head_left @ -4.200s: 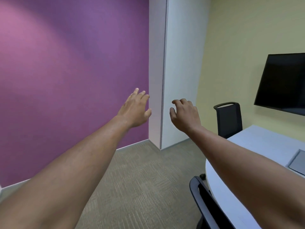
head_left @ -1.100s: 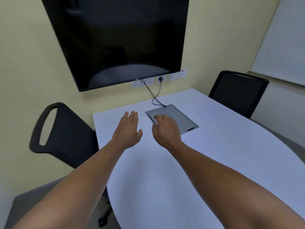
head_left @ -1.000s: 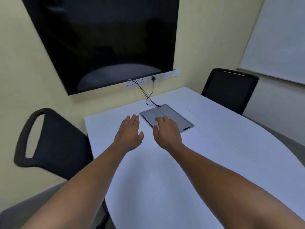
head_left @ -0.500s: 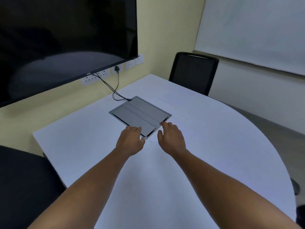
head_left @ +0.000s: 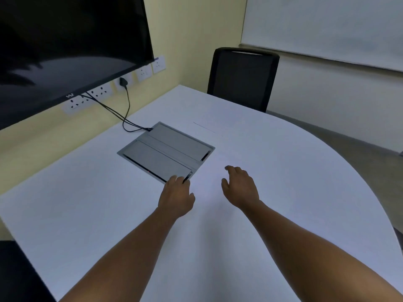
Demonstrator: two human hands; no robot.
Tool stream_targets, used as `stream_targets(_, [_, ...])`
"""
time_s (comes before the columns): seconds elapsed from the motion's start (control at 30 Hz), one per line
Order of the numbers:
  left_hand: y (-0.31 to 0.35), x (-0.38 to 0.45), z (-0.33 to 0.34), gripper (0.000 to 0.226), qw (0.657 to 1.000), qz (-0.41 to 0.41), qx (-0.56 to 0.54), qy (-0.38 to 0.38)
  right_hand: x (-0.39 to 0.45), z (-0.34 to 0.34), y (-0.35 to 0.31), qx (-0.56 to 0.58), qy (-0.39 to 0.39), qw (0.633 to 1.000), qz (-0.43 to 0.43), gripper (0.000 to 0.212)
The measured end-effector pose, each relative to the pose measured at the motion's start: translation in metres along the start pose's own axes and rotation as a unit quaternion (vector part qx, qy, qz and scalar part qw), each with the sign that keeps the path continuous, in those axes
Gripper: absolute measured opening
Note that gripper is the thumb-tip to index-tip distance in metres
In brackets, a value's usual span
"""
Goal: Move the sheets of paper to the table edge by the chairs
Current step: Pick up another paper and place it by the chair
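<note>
Hands reach out over a white table [head_left: 283, 192] with a curved edge, palms down and holding nothing. Left hand [head_left: 175, 196] hovers with loosely curled fingers whose tips lie at the near corner of a grey cable hatch [head_left: 165, 152] set flush in the tabletop; whether they touch it cannot be told. Right hand [head_left: 239, 186] is open, fingers slightly spread, just above bare tabletop to the right of the hatch.

Sheets of paper [head_left: 204, 127] are hard to make out: white on white, they show only as a faint thin line beyond the hatch, towards the black chair [head_left: 242, 78] at the far side. Their outline and number cannot be told. Both hands are well apart from that line.

Step in hand, as judged: the approach, with no sheet yet touched. The next move calls for reaching past the hatch, finding the paper's edge by feel or sight, and pressing flat or pinching a corner so that the thin sheets slide or lift together towards the edge by the chair.

Writing: a small pale logo on the lower bezel of the wall-mounted screen [head_left: 65, 40], too small to read surely. Wall sockets [head_left: 142, 73] beneath it bear no legible marking; a black cable [head_left: 127, 105] runs from one plug to the hatch.
</note>
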State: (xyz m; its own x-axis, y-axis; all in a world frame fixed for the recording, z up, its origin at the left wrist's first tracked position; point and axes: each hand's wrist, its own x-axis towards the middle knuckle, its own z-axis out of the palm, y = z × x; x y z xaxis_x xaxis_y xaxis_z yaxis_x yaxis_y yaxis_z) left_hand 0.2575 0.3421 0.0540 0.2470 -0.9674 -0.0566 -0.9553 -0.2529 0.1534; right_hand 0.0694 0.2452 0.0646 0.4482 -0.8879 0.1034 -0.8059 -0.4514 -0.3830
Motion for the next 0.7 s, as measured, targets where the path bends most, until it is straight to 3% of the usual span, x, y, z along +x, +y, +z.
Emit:
stream_targets(0.33, [0.009, 0.052, 0.061, 0.060, 0.996, -0.031, 0.030, -0.073, 0.057, 0.042, 0.073, -0.011, -0.069, 0.996, 0.047, 0.050])
stream_targets(0.7, [0.019, 0.062, 0.113, 0.086, 0.989, -0.065, -0.046, -0.123, 0.098, 0.077, 0.145, -0.027, -0.171, 0.975, 0.138, 0.078])
